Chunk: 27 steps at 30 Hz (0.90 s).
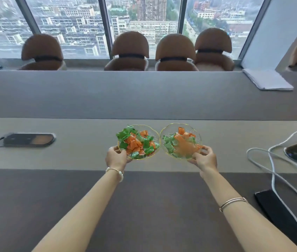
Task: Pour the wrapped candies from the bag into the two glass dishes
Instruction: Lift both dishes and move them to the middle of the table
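A: From the head view, which step is in hand?

B: The pouring looks finished, as I judge it. Both glass dishes already hold wrapped candies, and no bag shows anywhere. The left hand (116, 155) has its fingers (114, 148) curled closed on the near-left rim of the left glass dish (153, 132). The right hand (206, 158) grips the near-right rim of the right glass dish (167, 129) the same way, fingers closed on the edge.

A: Where do the dishes sit?

B: Side by side on the lighter middle strip of the desk (71, 157), rims touching or almost touching. The right one looks tilted and a little blurred, so it may be off the surface; I cannot tell for sure.

A: And the next move?

B: Probably just placing or sliding the dishes. That calls for keeping them level, since the green candies (126, 133) in the left dish are heaped up to the rim.

A: Counts?

B: Two dishes, two hands, each wearing one bracelet. The candies come in two colours, green and orange candies (184, 146), too many and too jumbled to count. Around them: five brown chairs (129, 46), one paper stack (267, 79), one white cable (275, 171), one power hatch (27, 139) set in the desk.
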### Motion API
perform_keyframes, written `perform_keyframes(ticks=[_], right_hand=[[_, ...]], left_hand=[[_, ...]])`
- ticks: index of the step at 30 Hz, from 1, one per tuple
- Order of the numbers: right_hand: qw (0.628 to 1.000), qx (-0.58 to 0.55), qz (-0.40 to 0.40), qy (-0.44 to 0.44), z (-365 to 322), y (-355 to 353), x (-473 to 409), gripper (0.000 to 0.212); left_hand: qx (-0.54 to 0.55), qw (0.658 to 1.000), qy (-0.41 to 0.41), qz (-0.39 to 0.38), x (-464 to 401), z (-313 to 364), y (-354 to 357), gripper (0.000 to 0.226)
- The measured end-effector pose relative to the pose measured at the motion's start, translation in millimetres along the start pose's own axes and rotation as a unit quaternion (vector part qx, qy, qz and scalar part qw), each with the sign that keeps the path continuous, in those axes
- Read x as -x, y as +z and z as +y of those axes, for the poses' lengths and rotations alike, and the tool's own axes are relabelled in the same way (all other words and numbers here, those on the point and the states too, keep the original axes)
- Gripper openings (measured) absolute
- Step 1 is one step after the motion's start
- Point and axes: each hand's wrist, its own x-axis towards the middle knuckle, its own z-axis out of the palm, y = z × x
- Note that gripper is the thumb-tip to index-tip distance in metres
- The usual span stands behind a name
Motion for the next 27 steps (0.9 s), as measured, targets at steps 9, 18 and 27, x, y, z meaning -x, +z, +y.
perform_keyframes(ticks=[9,18,27], right_hand=[[0.995,0.098,0.022,0.006,28.9,53.9,-85.2,0.039],[0.988,0.152,0.015,0.036,38.8,47.2,-80.5,0.054],[0.952,0.034,-0.182,-0.243,-179.8,-53.4,113.8,0.068]], left_hand=[[-0.034,0.997,-0.051,0.05,-106.7,-68.3,33.7,0.032],[-0.137,0.99,-0.032,0.01,-90.6,-59.3,30.7,0.021],[0.087,0.956,0.268,-0.075,78.0,162.4,-53.5,0.04]])
